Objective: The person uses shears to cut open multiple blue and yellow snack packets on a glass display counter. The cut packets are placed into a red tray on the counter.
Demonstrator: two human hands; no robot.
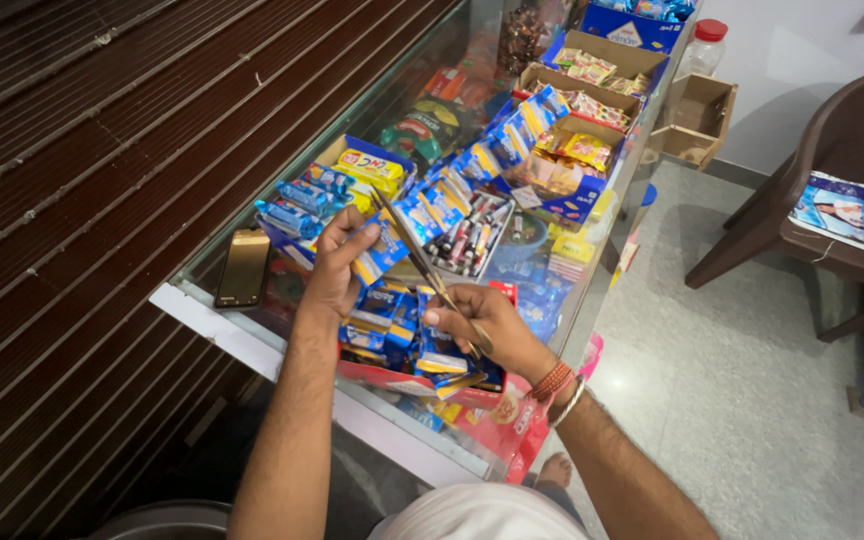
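At frame centre, over glass counter (252, 335): left hand (337, 265) pinching glossy blue packet strip (422, 215), right hand (487, 320) gripping slim metal scissors (422, 255).

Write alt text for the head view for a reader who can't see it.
Over a glass shop counter, the person's right hand works long metal scissors against a strip of blue snack packets held by the left hand. A red tray of blue packets sits below, a dark smartphone lies left, and a brown plastic chair stands right.
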